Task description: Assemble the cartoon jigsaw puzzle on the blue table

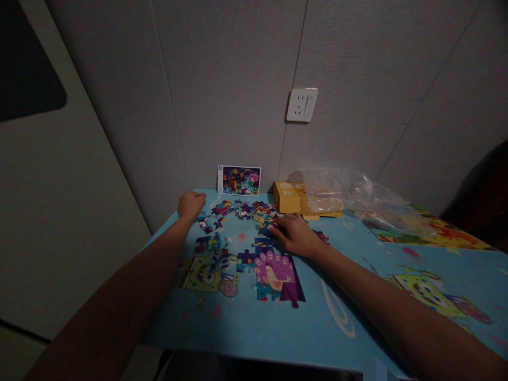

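Loose jigsaw pieces [242,210] lie scattered on a blue cartoon-print tablecloth [278,323]. A joined section showing a pink peacock [275,275] sits nearer me. My left hand [190,204] is curled into a fist at the far left of the pieces, resting on the cloth; whether it holds anything is hidden. My right hand [294,234] lies palm down over the pieces right of the middle, fingers bent onto a small piece. A picture card [238,180] of the puzzle leans against the wall.
A yellow cardboard box [289,197] stands at the back, with a crumpled clear plastic bag [353,198] to its right. A white wall socket [302,105] is above them. The table's front edge runs close to me; grey wall panels enclose the back and left.
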`<state>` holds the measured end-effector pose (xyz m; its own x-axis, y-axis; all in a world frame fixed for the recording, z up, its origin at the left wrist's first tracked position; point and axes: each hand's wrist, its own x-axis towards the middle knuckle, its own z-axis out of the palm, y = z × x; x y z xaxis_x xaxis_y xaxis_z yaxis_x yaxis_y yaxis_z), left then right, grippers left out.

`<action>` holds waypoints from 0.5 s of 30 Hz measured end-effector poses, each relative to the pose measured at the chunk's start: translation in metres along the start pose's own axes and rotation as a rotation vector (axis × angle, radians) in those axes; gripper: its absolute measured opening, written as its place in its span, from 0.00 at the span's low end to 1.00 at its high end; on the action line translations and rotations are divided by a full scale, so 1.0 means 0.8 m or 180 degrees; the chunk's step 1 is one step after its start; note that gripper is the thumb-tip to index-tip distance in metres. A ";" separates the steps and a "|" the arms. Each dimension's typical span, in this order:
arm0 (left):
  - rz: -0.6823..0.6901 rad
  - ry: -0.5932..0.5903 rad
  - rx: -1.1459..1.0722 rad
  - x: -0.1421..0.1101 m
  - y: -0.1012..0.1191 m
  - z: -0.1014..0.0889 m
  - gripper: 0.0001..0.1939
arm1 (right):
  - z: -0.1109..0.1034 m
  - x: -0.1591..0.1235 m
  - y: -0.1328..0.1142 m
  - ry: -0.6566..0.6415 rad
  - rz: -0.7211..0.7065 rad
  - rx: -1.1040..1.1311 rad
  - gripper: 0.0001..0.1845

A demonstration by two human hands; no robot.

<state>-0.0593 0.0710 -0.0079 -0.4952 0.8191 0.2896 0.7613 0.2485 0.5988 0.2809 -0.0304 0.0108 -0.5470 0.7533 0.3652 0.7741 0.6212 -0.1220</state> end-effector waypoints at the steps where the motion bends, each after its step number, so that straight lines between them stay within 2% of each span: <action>1: 0.0054 0.0024 0.0033 -0.002 0.002 -0.001 0.17 | 0.000 0.000 0.000 -0.0002 0.0011 0.0014 0.16; 5: 0.0375 0.0071 0.0280 -0.019 0.017 -0.006 0.22 | 0.001 0.000 -0.001 0.0020 0.0038 0.0007 0.17; 8: 0.1350 -0.0261 0.0829 -0.038 0.037 -0.005 0.32 | 0.003 0.001 -0.001 0.0072 0.0032 -0.0030 0.18; 10: 0.1659 -0.0466 0.1187 -0.051 0.049 -0.001 0.38 | 0.003 0.001 0.000 0.0063 0.0073 -0.0058 0.18; 13: 0.1927 -0.0920 0.1436 -0.063 0.057 0.002 0.35 | 0.001 0.001 0.003 0.0079 0.0209 -0.0183 0.18; 15: 0.2043 -0.1041 0.1408 -0.063 0.057 0.003 0.31 | 0.001 0.001 0.006 0.0087 0.0292 -0.0294 0.18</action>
<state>0.0011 0.0421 0.0032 0.1836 0.9620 0.2022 0.9810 -0.1924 0.0247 0.2838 -0.0268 0.0101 -0.4645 0.7991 0.3817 0.8473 0.5264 -0.0710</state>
